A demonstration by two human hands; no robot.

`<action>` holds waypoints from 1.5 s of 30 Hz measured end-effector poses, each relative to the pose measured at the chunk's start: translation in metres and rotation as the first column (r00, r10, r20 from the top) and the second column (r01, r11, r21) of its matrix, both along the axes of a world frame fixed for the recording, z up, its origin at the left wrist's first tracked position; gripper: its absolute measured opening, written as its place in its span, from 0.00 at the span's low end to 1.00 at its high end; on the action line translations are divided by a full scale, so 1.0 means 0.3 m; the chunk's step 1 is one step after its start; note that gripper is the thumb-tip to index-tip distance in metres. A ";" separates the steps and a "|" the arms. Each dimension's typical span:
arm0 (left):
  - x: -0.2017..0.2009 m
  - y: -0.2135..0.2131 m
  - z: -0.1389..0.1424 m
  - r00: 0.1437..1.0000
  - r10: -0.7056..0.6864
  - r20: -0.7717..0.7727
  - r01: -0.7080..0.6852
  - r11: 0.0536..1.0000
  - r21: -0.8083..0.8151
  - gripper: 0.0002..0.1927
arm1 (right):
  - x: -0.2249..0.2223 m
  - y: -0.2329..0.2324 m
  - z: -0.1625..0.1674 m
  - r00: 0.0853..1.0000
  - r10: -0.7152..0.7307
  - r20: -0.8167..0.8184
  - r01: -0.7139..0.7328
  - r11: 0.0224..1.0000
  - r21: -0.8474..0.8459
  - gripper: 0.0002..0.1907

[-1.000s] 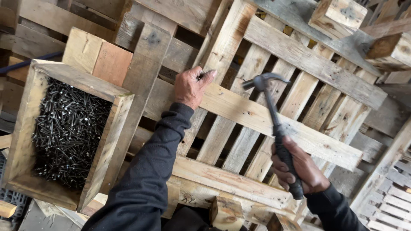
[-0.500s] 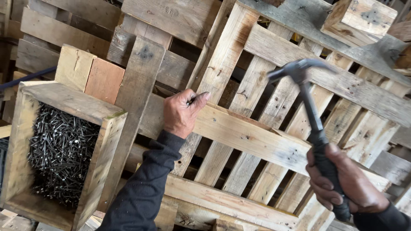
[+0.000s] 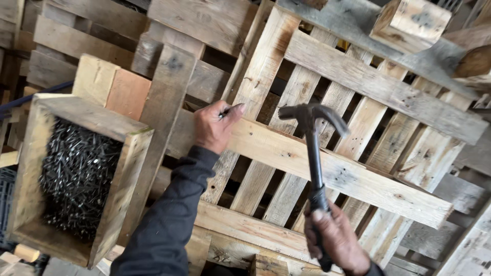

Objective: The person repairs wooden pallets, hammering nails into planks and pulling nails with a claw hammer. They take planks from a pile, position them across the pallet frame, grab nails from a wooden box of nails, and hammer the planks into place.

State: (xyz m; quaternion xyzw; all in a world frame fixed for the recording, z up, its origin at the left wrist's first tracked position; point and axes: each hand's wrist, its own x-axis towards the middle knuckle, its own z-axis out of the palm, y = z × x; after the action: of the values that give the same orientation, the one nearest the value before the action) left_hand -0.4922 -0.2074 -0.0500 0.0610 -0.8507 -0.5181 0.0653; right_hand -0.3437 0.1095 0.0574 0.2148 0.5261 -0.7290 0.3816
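While gripped, hammer (image 3: 313, 153) beside plank edge (image 3: 327, 171)

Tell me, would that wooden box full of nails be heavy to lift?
Probably yes: the wooden box is packed with dark metal nails, so likely heavy. Its thick plank walls look stiff. If tipped, the loose nails would probably spill.

Soft, even daylight fills the scene, bright enough to show wood grain without glare. The pale pallet boards (image 3: 327, 168) at centre are the brightest surfaces. Gaps between the slats fall into deep shadow, and the inside of the wooden box (image 3: 130, 168) at left is dim, its nails (image 3: 76, 179) catching small glints. The hammer (image 3: 313, 148) head is slightly motion-blurred. The far right corner looks softer, and the view is tilted.
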 end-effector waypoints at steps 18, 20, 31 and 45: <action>-0.010 0.034 0.015 0.836 0.518 0.184 -0.497 0.855 -0.148 0.19 | -0.027 -0.101 0.509 0.303 -0.264 -0.916 0.277 0.944 -0.180 0.17; -0.012 0.035 0.008 0.822 0.525 0.220 -0.504 0.851 -0.146 0.19 | -0.043 -0.175 0.533 0.353 -0.174 -0.919 0.298 0.952 -0.066 0.17; -0.035 0.058 -0.088 0.773 0.622 0.123 -0.608 0.782 -0.135 0.18 | -0.086 -0.134 0.451 0.238 -0.039 -0.971 0.264 0.964 0.026 0.32; -0.027 0.032 0.006 0.728 0.599 0.332 -0.594 0.794 -0.128 0.23 | -0.067 0.018 0.328 0.502 -0.302 -0.810 0.485 0.874 -0.024 0.19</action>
State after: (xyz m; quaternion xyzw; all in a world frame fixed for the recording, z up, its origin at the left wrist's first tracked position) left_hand -0.5003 -0.1979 -0.0482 0.4230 -0.7864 -0.4441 0.0734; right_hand -0.3639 0.1149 0.1558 0.0215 0.6483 -0.7553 -0.0938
